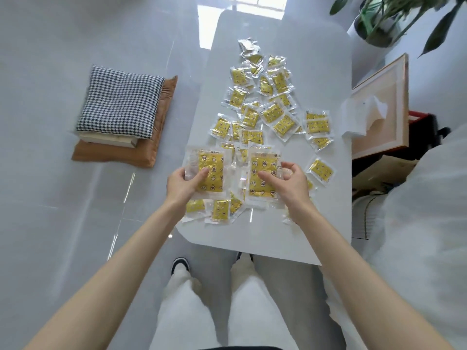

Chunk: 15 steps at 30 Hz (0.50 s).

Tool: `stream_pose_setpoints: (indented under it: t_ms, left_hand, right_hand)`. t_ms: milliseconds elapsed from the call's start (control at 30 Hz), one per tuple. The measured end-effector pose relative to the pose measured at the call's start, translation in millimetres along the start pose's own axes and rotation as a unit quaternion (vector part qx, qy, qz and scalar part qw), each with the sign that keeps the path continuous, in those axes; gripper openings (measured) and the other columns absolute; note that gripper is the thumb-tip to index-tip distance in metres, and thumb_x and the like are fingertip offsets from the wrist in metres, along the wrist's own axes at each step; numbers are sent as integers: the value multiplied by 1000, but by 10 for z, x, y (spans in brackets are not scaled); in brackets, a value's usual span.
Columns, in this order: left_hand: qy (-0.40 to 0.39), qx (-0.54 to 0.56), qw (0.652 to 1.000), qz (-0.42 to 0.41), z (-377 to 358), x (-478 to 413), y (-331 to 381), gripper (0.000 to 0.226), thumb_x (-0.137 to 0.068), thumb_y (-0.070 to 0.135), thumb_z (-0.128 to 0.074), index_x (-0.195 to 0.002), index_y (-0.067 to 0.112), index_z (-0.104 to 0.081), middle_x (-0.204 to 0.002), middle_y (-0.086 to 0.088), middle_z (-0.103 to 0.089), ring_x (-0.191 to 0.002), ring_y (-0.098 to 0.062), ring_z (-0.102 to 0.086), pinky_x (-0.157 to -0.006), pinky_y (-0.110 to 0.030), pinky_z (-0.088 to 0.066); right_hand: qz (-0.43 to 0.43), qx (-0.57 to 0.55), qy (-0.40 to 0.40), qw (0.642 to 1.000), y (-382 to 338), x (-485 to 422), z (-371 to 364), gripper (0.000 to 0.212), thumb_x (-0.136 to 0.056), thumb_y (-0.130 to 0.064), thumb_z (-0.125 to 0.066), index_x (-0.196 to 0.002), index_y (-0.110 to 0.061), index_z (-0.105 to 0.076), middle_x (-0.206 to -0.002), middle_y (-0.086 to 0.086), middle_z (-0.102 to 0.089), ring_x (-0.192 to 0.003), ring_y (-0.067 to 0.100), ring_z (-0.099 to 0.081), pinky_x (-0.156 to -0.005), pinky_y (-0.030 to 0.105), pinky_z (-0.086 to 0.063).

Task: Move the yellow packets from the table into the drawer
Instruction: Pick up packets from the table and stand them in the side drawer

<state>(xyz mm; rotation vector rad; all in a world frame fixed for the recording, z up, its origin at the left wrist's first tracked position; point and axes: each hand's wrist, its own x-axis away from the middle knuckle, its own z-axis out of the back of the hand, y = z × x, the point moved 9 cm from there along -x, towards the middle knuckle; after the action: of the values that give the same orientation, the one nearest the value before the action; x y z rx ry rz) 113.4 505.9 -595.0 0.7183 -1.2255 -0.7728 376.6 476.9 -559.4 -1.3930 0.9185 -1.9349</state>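
While two of the yellow packets [271, 114] are lifted just above the near end of the surface [316, 79], pretty much the whole lot is still spread out there, so the job looks barely started. One packet [208, 170] is pinched at its left edge by the left hand [183, 184], thumb on top and the other fingers [202, 173] tucked underneath. A second packet [262, 176] is gripped the same way at its right edge by the right hand [290, 184], thumb lying across the yellow print. Dozens more are scattered in a loose trail from the near edge right out to the far end, many overlapping, with a few off to the right on their own.

No drawer can be made out anywhere, so nothing can be said about how many packets are already inside it, if any. The ones directly under the hands are covered, and a proper count isn't possible where the clear wrappers overlap. At the far end, a couple of wrappers [249, 46] look silvery rather than yellow, so it can't be told whether they belong with the rest. To the right, the furniture beside the surface is cut off and blurry, with a wooden frame [384, 102] and some white paper [364, 117] on it. On the floor to the left, a checked cushion [118, 102] is stacked on a brown one.
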Motion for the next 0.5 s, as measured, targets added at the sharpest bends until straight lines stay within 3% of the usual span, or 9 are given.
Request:
stream_pose_setpoints:
  t_ms: [167,267,333,500]
  left_hand:
    - [-13,8,1000,-27,733,32,281,12,-81,21,-74,-81,15,-64,-76,2,-65,-63,-5,-61,-51,-10,-46]
    - [-27,-1,999,-36,1255,-102,400,26,-79,26,-76,-93,7,-66,-88,-7,-70,-82,-19,-67,-73,-26,-55]
    - [-44,-13,998,-42,1571,-191,491,29,-77,29,-77,-95,9,-67,-94,-8,-72,-91,-24,-69,-82,-36,-57]
    - [-104,-44,991,-72,2249,-416,821,31,-81,23,-73,-105,6,-66,-95,-5,-72,-80,-11,-70,-58,-14,-54]
  right_hand:
    - [13,-1,11,1000,-327,365,-563,56,-72,-23,-82,-115,-19,-46,-97,-2,-62,-83,7,-64,-71,21,-48]
    - [17,0,31,999,-455,517,-984,56,-72,-25,-83,-114,-22,-45,-110,2,-52,-111,19,-56,-84,27,-43]
    - [17,-12,47,999,-485,582,-1252,57,-72,-25,-83,-113,-22,-45,-115,6,-51,-117,22,-53,-88,31,-42]
    - [-10,-79,96,992,-605,681,-1884,66,-67,-28,-85,-118,-20,-44,-124,8,-56,-115,24,-57,-102,40,-44]
